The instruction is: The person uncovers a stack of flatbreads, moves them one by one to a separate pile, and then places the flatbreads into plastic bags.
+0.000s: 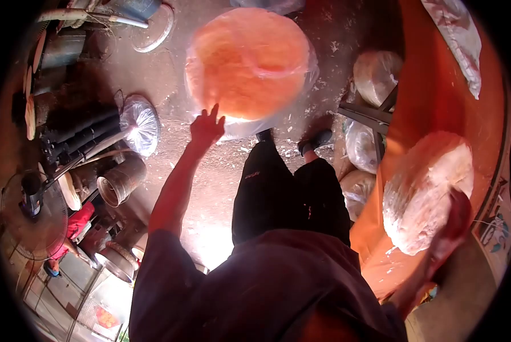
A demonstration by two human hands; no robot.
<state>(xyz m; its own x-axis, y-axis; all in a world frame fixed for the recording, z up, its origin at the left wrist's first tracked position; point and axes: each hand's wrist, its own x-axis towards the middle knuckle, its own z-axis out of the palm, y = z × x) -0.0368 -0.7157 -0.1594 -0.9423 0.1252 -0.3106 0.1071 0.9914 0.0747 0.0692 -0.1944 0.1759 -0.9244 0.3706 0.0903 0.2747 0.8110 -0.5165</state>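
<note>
My left hand [207,127] reaches forward with its fingers apart, at the near edge of a large round orange-looking mass [247,62] in clear plastic on the floor. It holds nothing; whether the fingertips touch the plastic is unclear. On the right, my right hand [458,208] is blurred beside a big pale, lumpy bundle [429,191] wrapped in plastic on an orange surface [375,236]. The fingers of that hand cannot be made out.
Plastic-wrapped rolls [377,77] lie under a dark metal frame [369,118] at right. On the left are a fan [34,214], a metal bucket [121,181] and a plastic-covered round thing [140,125]. Another person in red [78,221] is at the lower left.
</note>
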